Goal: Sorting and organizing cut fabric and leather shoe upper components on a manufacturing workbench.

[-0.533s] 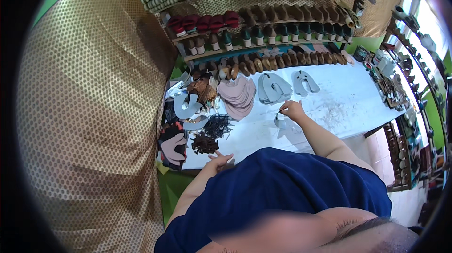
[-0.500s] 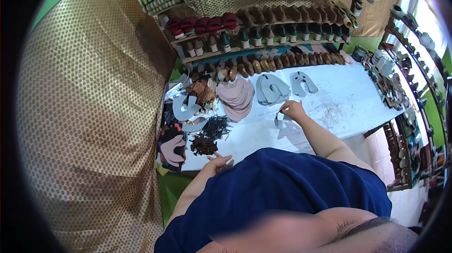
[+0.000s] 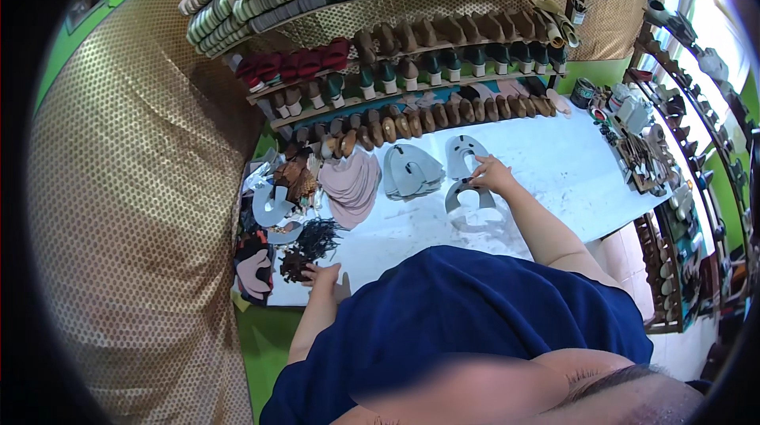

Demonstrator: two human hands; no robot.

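Observation:
My right hand point(image 3: 492, 175) is closed, its fingertips pinching the edge of a grey U-shaped shoe upper piece point(image 3: 455, 199) over the white table. Just beyond lies another grey upper piece point(image 3: 464, 154) with small dark marks. To its left sits a fanned stack of grey upper pieces point(image 3: 412, 175). My left hand point(image 3: 323, 275) is open at the front left of the table, fingertips at the edge of a pile of short dark brown strips point(image 3: 294, 265). A tangle of black strips point(image 3: 319, 237) lies right behind that pile.
A fanned stack of pink upper pieces point(image 3: 350, 191) and loose grey pieces point(image 3: 271, 207) lie at the left. Brown shoes point(image 3: 427, 119) line the table's back under shelves of shoes. Tools and cans point(image 3: 633, 144) crowd the right end. A patterned gold curtain point(image 3: 150, 187) hangs at left.
My right hand has brought the grey upper piece close to the lone one, now seen flatter and wider. My left hand has moved to the brown strips. The view has shifted slightly.

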